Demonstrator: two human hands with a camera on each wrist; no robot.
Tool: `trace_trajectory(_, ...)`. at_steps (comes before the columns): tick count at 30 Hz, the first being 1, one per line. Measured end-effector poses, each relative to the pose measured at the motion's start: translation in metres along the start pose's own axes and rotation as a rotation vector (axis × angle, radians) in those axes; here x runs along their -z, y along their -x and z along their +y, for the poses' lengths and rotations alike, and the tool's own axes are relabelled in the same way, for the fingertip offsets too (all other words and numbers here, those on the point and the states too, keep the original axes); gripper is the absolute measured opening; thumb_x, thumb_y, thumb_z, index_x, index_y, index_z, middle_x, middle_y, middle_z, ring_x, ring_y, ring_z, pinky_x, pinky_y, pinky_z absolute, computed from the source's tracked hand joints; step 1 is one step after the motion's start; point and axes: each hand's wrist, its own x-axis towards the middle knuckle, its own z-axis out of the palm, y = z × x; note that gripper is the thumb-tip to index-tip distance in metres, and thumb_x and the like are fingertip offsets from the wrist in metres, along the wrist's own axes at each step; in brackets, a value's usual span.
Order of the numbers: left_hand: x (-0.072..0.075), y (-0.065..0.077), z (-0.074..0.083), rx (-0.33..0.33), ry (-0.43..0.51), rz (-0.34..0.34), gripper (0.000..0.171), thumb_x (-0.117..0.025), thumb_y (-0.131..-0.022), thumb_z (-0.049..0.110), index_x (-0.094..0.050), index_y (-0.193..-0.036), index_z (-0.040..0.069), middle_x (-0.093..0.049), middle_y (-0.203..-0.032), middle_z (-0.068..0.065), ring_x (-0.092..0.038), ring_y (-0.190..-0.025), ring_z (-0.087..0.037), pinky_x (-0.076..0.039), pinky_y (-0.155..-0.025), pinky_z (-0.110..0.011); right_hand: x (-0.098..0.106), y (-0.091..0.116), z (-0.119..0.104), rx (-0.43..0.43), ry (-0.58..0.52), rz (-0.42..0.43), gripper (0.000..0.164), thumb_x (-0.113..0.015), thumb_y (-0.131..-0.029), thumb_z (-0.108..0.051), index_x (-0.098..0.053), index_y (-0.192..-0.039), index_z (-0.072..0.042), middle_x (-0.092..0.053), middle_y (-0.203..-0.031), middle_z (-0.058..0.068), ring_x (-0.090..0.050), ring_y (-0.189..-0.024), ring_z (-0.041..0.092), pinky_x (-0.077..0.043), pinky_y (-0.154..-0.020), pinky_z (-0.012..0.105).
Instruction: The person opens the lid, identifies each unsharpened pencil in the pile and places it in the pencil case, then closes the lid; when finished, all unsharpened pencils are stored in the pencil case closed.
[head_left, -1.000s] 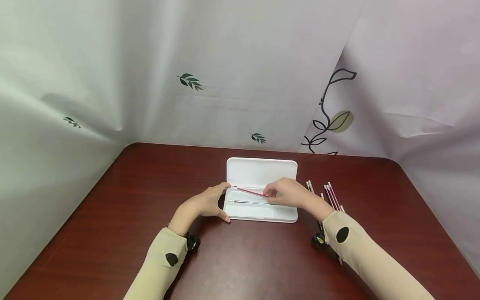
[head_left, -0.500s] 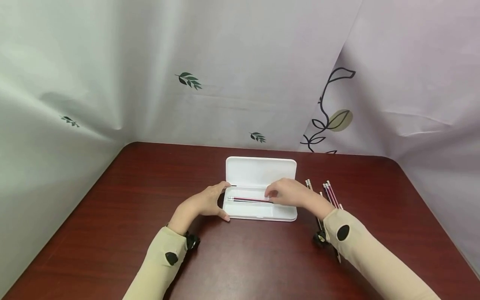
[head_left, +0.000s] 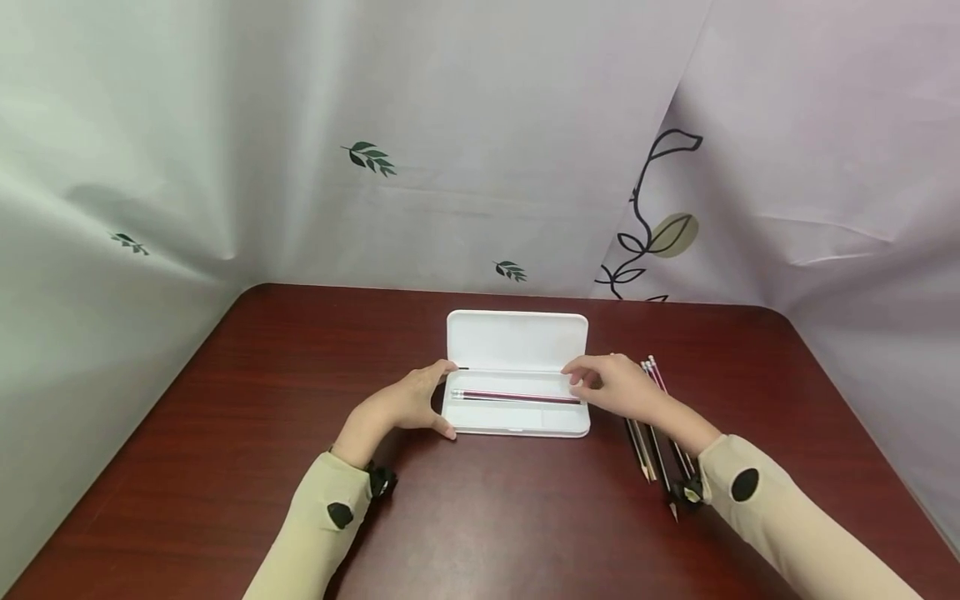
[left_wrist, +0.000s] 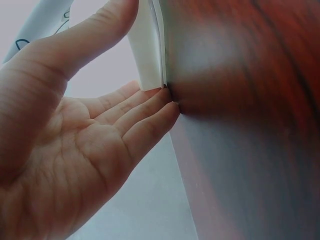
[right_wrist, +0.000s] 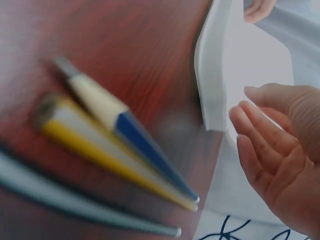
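An open white pencil case [head_left: 517,339] stands on the table, its lid raised at the back. Inside, a dark red pencil [head_left: 525,397] lies lengthwise, its white eraser end to the left; a second, darker pencil beside it is mostly hidden. My left hand [head_left: 401,404] holds the case's left end, thumb at the front corner and fingers at the back. In the left wrist view these fingers [left_wrist: 145,112] look nearly straight against the end. My right hand [head_left: 618,387] is at the case's right end with loosely bent fingers, nothing between them in the right wrist view.
Several pencils [head_left: 639,450] lie on the dark red wooden table [head_left: 517,517] to the right, partly under my right hand and wrist. Blurred yellow-and-white [right_wrist: 100,145] and blue [right_wrist: 150,152] pencils appear in the right wrist view. A patterned white curtain [head_left: 450,167] hangs behind the table.
The red pencil, slanted in my right hand a second ago, now lies flat in the case. My right hand has let it go and moved right. My left hand stays at the case's left end.
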Motion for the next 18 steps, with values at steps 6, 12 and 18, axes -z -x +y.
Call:
trace_trajectory(6,0.000,0.000,0.000,0.004,0.009,-0.003,0.092,-0.089,-0.059,0.026,-0.036,-0.130,0.000,-0.047,-0.135,-0.023,-0.043,-0.126,-0.032,-0.035,-0.103,-0.045,0.008,0.019,0.012,-0.056,-0.026,0.071,0.019,-0.070,-0.081,-0.011,-0.069,-0.100,-0.009,-0.066,-0.078,-0.007,-0.059,-0.070,0.007,-0.047,-0.065,0.032)
trace_trajectory(12,-0.001,0.000,0.001,0.001,0.013,-0.008,0.092,-0.088,-0.059,0.026,-0.036,-0.130,0.000,-0.047,-0.136,-0.022,-0.042,-0.127,-0.032,-0.034,-0.103,-0.046,0.015,0.039,0.025,-0.079,-0.032,0.072,0.019,-0.071,-0.079,-0.006,-0.069,-0.097,-0.007,-0.067,-0.078,-0.005,-0.061,-0.069,0.008,-0.048,-0.061,0.026)
trace_trajectory(18,-0.001,0.000,0.000,0.002,0.005,-0.006,0.092,-0.089,-0.059,0.026,-0.036,-0.130,0.000,-0.046,-0.136,-0.022,-0.043,-0.126,-0.032,-0.034,-0.103,-0.046,0.022,0.054,0.033,-0.127,-0.027,0.082,0.018,-0.072,-0.077,-0.004,-0.069,-0.094,-0.005,-0.066,-0.076,-0.004,-0.060,-0.067,0.008,-0.046,-0.057,0.024)
